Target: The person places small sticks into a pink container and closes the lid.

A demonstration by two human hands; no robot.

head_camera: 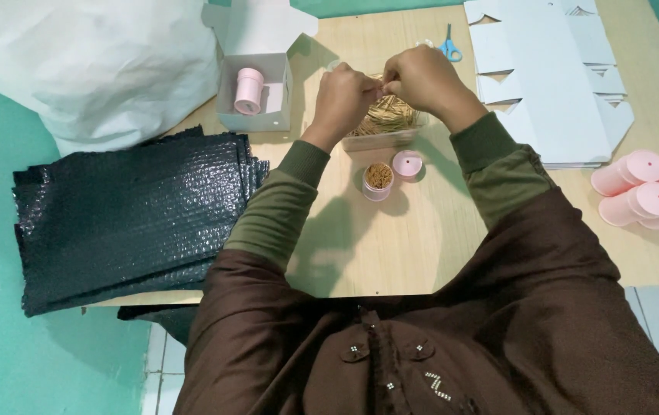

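Toothpicks fill a clear tray near the middle of the wooden table. Both hands are held just above that tray, close together. The left hand has its fingers pressed together, pinching a few thin sticks from the pile. The right hand is curled up too, with its fingertips pinching the same little bunch of sticks. The two hands almost touch each other.

Just in front of the tray stands a small pink tub. It is open and packed with sticks standing on end. Its round pink lid lies flat right beside it.

On the left side of the table sits an open white box with a pink tub inside. A pile of black bubble bags lies near the left edge. A big white bag is behind them.

On the right side lie flat white cardboard sheets. More pink tubs lie on their sides near the right edge. Blue scissors rest at the far side of the table, behind the hands.
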